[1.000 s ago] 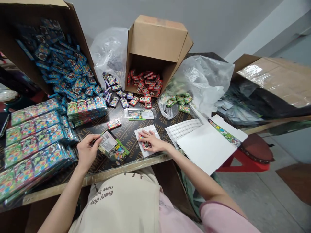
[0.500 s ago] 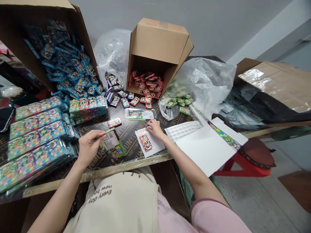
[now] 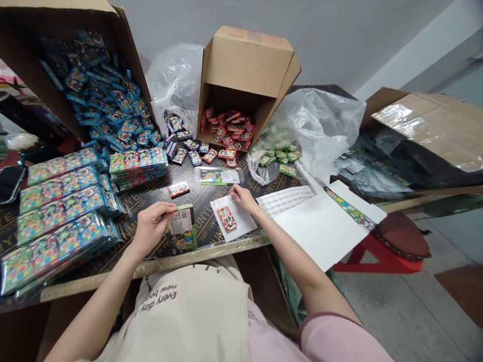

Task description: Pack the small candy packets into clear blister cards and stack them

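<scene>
My left hand (image 3: pixel 155 224) pinches the upper left edge of a clear printed packet (image 3: pixel 183 232), which hangs over the table's front part. My right hand (image 3: pixel 242 197) has its fingertips together at the top edge of a white card (image 3: pixel 245 226); whether they grip it is too small to tell. On that card lies a red patterned small box (image 3: pixel 227 219). Another red box (image 3: pixel 178 189) rests on the dark table behind my left hand. A flat printed packet (image 3: pixel 219 176) lies behind my right hand.
Stacked filled packets (image 3: pixel 64 201) cover the left side. Behind stand a carton of blue boxes (image 3: pixel 109 105) and a carton (image 3: pixel 245 65) of red ones. Loose purple and green boxes lie between plastic bags. White sheets (image 3: pixel 313 231) and a carton of clear packets (image 3: pixel 370 176) are at right.
My left hand has moved right with the clear packet, which now hangs straighter. My right hand has shifted slightly to the right at the card's top edge.
</scene>
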